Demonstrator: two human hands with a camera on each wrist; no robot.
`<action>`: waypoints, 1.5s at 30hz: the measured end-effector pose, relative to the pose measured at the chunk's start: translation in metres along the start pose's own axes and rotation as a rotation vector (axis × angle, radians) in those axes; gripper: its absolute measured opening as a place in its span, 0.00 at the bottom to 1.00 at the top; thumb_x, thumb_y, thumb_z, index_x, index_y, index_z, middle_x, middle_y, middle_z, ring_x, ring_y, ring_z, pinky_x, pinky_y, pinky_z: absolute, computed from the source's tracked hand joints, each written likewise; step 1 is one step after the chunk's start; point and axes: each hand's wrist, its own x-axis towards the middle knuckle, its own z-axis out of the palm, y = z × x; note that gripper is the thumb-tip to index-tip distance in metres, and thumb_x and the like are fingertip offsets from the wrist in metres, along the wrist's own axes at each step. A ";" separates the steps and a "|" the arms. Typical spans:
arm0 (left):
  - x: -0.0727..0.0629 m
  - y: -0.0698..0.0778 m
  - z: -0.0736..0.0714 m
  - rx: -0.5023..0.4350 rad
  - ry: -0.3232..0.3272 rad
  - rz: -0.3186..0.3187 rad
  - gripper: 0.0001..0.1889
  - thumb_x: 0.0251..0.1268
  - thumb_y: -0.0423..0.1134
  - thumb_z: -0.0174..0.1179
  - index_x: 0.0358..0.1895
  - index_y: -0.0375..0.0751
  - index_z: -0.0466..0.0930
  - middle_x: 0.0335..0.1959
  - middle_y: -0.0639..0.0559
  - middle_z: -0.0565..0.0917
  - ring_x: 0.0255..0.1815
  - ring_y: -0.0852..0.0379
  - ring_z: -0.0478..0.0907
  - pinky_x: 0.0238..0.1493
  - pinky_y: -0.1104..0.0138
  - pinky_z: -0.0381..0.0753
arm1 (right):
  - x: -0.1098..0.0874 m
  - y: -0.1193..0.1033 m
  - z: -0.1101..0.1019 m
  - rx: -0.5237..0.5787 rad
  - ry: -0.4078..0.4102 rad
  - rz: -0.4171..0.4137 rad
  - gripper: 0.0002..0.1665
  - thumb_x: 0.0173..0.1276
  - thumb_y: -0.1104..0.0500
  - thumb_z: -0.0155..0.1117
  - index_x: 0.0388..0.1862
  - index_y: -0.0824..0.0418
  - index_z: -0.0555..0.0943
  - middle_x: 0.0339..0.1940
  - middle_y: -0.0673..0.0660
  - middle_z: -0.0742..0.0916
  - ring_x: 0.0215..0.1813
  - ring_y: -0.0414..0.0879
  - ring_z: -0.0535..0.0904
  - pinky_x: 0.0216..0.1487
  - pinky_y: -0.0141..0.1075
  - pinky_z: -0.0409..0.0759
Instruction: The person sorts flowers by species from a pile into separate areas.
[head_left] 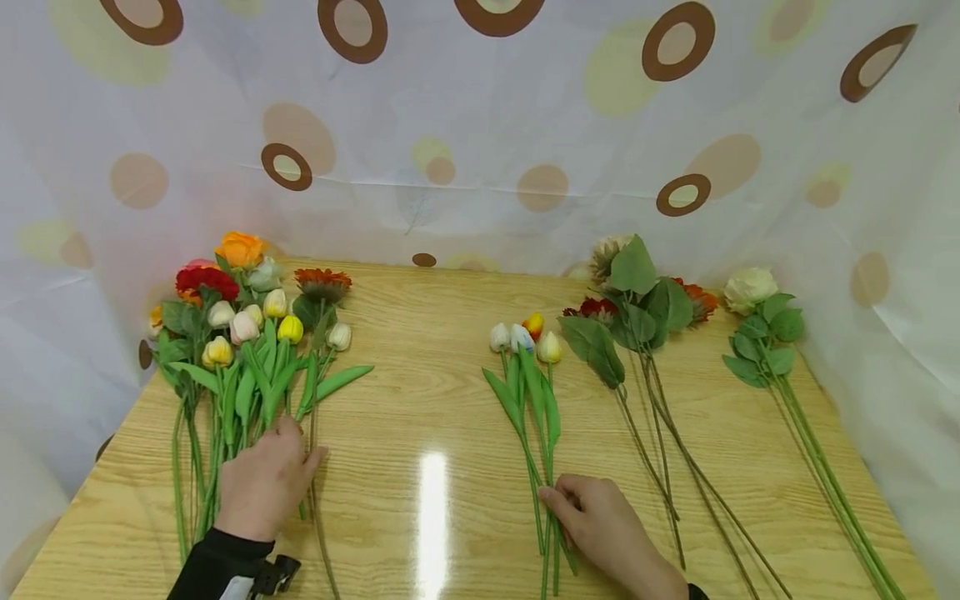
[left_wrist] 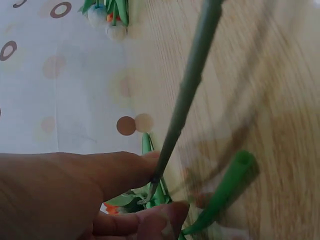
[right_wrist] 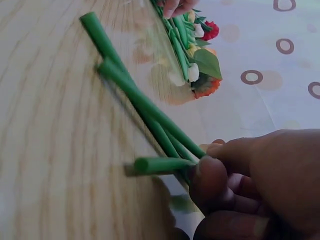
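My left hand is at the left bunch, beside the long stem of an orange flower. In the left wrist view that thin stem runs between thumb and fingertips, which appear to pinch it. A green tulip stem's cut end lies below. White, pink and yellow tulips lie around this hand, their stems partly hidden. With thumb and fingers my right hand pinches the stems of several tulips, white, bluish and orange-yellow. Their crossed green stem ends stick out past the fingertips.
Red and orange blooms top the left bunch. Right of the tulips lie leafy flowers with long brown stems. A cream rose lies at the far right. A patterned curtain hangs behind the wooden table.
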 end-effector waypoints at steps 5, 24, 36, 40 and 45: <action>0.002 0.000 0.001 -0.109 -0.078 0.020 0.10 0.63 0.43 0.60 0.32 0.40 0.73 0.09 0.52 0.63 0.07 0.57 0.59 0.11 0.66 0.52 | 0.001 0.001 0.001 -0.091 0.000 0.009 0.23 0.67 0.42 0.55 0.14 0.49 0.70 0.08 0.42 0.68 0.11 0.34 0.59 0.14 0.28 0.59; 0.008 0.039 -0.010 -0.645 -0.185 0.132 0.09 0.66 0.47 0.56 0.38 0.47 0.72 0.26 0.58 0.75 0.23 0.62 0.70 0.27 0.67 0.67 | 0.000 -0.002 0.005 -0.045 0.091 -0.018 0.19 0.67 0.44 0.57 0.17 0.48 0.72 0.08 0.42 0.69 0.11 0.33 0.59 0.14 0.27 0.60; 0.007 0.099 0.004 -0.947 -0.409 0.337 0.13 0.62 0.50 0.58 0.34 0.46 0.71 0.26 0.57 0.79 0.16 0.61 0.72 0.18 0.71 0.68 | 0.002 -0.036 0.032 0.188 -0.139 -0.433 0.10 0.72 0.54 0.53 0.35 0.55 0.79 0.15 0.38 0.72 0.15 0.25 0.61 0.16 0.25 0.67; 0.004 0.113 0.007 -0.966 -0.432 0.390 0.12 0.61 0.51 0.59 0.34 0.48 0.71 0.25 0.56 0.79 0.15 0.62 0.71 0.17 0.71 0.68 | 0.002 -0.038 0.040 0.218 -0.192 -0.549 0.07 0.72 0.60 0.52 0.36 0.56 0.78 0.13 0.41 0.71 0.15 0.22 0.58 0.14 0.22 0.64; 0.003 0.121 0.012 -0.931 -0.403 0.426 0.11 0.61 0.52 0.59 0.34 0.51 0.71 0.24 0.60 0.79 0.15 0.65 0.72 0.19 0.71 0.71 | 0.001 -0.036 0.040 0.218 -0.168 -0.615 0.10 0.72 0.62 0.51 0.29 0.57 0.75 0.13 0.41 0.68 0.16 0.21 0.56 0.14 0.20 0.61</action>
